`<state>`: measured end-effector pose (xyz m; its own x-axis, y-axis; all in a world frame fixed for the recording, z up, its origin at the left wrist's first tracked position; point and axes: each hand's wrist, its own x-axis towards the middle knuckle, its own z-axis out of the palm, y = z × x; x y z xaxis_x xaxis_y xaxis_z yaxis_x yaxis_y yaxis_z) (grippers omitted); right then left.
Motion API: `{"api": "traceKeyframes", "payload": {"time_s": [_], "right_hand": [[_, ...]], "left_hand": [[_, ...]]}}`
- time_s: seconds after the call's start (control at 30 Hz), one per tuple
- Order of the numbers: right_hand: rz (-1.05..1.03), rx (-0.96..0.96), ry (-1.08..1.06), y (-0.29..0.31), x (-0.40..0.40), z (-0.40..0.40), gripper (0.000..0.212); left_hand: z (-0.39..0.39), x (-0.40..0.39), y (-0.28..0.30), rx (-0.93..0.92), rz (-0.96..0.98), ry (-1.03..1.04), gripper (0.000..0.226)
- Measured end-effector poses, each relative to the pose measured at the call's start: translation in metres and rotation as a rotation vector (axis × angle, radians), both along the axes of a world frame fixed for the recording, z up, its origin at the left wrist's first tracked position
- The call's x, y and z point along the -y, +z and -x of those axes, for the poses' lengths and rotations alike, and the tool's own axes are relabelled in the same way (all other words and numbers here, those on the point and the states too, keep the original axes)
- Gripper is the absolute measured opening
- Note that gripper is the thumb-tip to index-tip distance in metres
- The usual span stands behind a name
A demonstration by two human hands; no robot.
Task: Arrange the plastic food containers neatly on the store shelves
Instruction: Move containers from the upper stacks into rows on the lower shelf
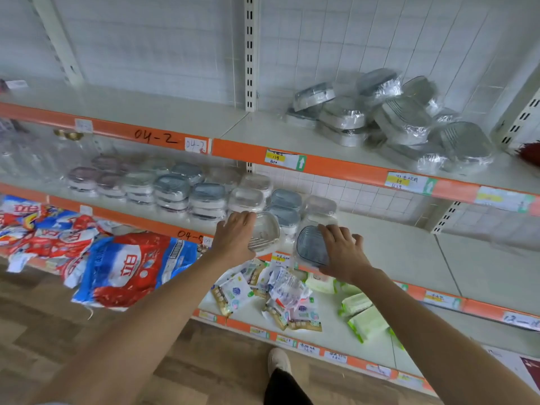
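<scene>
Single head view (wide-angle), close, facing forward-down at shelves, floor below.

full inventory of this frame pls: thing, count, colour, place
clear plastic container: one, middle shelf front edge, held by left hand
blue-lidded plastic container: one, middle shelf front edge, tilted, held by right hand
stacked lidded containers: many, purple, clear and blue-grey, rows on middle shelf
wrapped grey containers: a jumbled pile, top shelf right
detergent bags: several, red, white and blue, lower shelf left
small sachet packs: a loose heap, white and gold, bottom shelf
green packs: several, bottom shelf right
left hand: gripping
right hand: gripping
</scene>
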<state>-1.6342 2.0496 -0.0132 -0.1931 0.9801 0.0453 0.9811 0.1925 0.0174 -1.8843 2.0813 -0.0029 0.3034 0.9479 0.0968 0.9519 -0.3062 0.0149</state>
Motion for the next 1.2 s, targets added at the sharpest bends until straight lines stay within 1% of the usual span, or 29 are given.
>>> {"api": "traceKeyframes", "payload": {"time_s": [0.1,0.17,0.23,0.33,0.43,0.57,0.63,0.7,0.73,0.8,0.87,0.97,1.07,1.13,1.2], "right_hand": [[-0.051,-0.048,-0.047,-0.028,-0.035,-0.016,0.091],[-0.1,-0.063,-0.089,-0.045,-0.062,-0.028,0.09],[-0.144,-0.072,-0.144,-0.062,-0.089,-0.038,0.087],[-0.201,-0.086,-0.223,-0.087,-0.128,-0.052,0.081],[-0.285,-0.096,-0.281,-0.103,-0.168,-0.068,0.08],[-0.312,-0.179,-0.248,-0.116,-0.224,-0.084,0.084],[-0.3,-0.228,-0.202,-0.123,-0.249,-0.085,0.082],[-0.307,-0.281,-0.168,-0.13,-0.269,-0.085,0.079],[-0.31,-0.293,-0.152,-0.134,-0.277,-0.086,0.077],[-0.282,-0.262,-0.115,-0.139,-0.29,-0.091,0.069],[-0.229,-0.16,-0.092,-0.142,-0.296,-0.096,0.056],[-0.273,-0.084,-0.153,-0.146,-0.296,-0.09,0.046],[-0.312,0.034,-0.176,-0.154,-0.291,-0.073,0.047],[-0.303,0.059,-0.17,-0.158,-0.286,-0.068,0.051],[-0.275,0.043,-0.166,-0.153,-0.28,-0.065,0.054]], "left_hand": [[-0.02,-0.047,-0.021,0.067,-0.005,-0.039,0.074],[-0.037,-0.081,-0.036,0.101,-0.032,-0.058,0.073],[-0.055,-0.115,-0.053,0.091,-0.077,-0.089,0.072],[-0.081,-0.165,-0.077,0.037,-0.153,-0.14,0.078],[-0.101,-0.215,-0.094,0.06,-0.184,-0.166,0.082],[-0.114,-0.269,-0.118,0.038,-0.218,-0.168,0.09],[-0.115,-0.289,-0.13,0.057,-0.172,-0.195,0.087],[-0.113,-0.305,-0.141,0.061,-0.147,-0.226,0.073],[-0.112,-0.31,-0.146,0.056,-0.169,-0.239,0.064],[-0.108,-0.316,-0.154,0.051,-0.227,-0.252,0.058],[-0.104,-0.318,-0.16,0.083,-0.261,-0.216,0.06],[-0.104,-0.315,-0.168,0.064,-0.35,-0.194,0.063],[-0.107,-0.315,-0.178,0.047,-0.356,-0.183,0.067],[-0.106,-0.313,-0.184,0.069,-0.305,-0.182,0.069],[-0.102,-0.307,-0.183,0.089,-0.232,-0.19,0.069]]}}
